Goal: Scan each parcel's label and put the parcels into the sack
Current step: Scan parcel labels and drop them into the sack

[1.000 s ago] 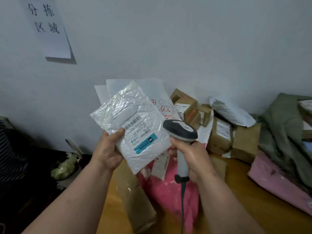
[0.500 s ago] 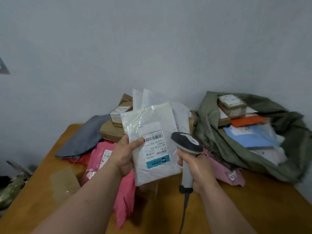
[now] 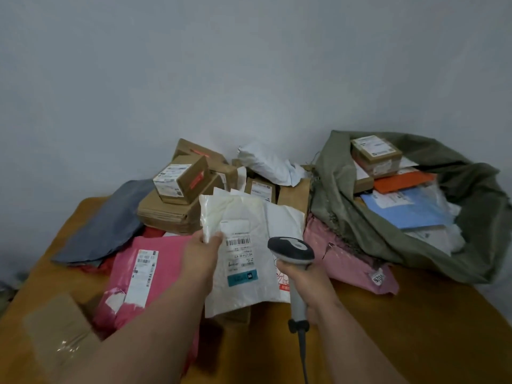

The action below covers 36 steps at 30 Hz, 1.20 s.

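A person's left hand point(image 3: 203, 252) pinches a white mailer point(image 3: 243, 261) label-up over the table point(image 3: 415, 328), keeping its barcode readable, while the right hand point(image 3: 306, 284) grips a scanner point(image 3: 291, 249) just beside it. The green sack point(image 3: 457, 231) lies open at right, already holding parcels.

Grey wall point(image 3: 249, 65), wood table point(image 3: 415, 328).

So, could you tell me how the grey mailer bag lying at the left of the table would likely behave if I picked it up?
The grey mailer bag looks floppy: it lies flat and creased, draping off the stack of brown envelopes, so it would probably sag from your fingers. It seems thin, so likely light for its size. Its smooth plastic-looking skin may be a little slippery.
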Available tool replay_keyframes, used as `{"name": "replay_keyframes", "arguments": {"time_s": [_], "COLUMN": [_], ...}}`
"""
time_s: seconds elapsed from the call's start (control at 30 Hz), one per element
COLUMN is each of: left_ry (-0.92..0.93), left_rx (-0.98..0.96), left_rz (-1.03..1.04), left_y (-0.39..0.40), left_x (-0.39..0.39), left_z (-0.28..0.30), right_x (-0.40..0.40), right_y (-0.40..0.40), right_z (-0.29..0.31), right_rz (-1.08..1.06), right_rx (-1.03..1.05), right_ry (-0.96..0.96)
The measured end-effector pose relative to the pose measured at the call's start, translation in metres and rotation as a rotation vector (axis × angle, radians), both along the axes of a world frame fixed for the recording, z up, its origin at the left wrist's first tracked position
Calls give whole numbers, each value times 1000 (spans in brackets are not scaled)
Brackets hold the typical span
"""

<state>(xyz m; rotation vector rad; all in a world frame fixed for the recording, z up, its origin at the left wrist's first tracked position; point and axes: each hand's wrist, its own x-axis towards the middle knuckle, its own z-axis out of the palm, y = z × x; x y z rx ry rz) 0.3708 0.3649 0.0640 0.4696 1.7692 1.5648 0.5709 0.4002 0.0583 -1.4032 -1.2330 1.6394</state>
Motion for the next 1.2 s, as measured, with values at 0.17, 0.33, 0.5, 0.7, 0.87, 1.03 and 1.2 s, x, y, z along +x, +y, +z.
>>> {"name": "replay_keyframes", "arguments": {"time_s": [0.17,0.33,0.5,0.7,0.87,1.03,1.2], "left_ry": [-148,-227,-201,-262,-257,-231,-242], "left_rx": [64,133,188,255,302,314,314], "left_rz": [5,38,141,271,319,352,364], "left_y": [13,11,2,-18,-37,-51,-59], "left_x": [3,5,25,55,82,97,95], "left_z": [9,18,23,31,44,54,59], "right_x": [6,16,36,65,86,103,109], "right_y": [15,31,31,20,6,-9,-21], "right_z": [1,17,37,49,55,60,62], "right_rz": [-29,36,219,362,445,491,521], "right_rx": [-24,12,129,187,238,289,341], "right_ry": [23,67,67,31,10,-11,-22]}}
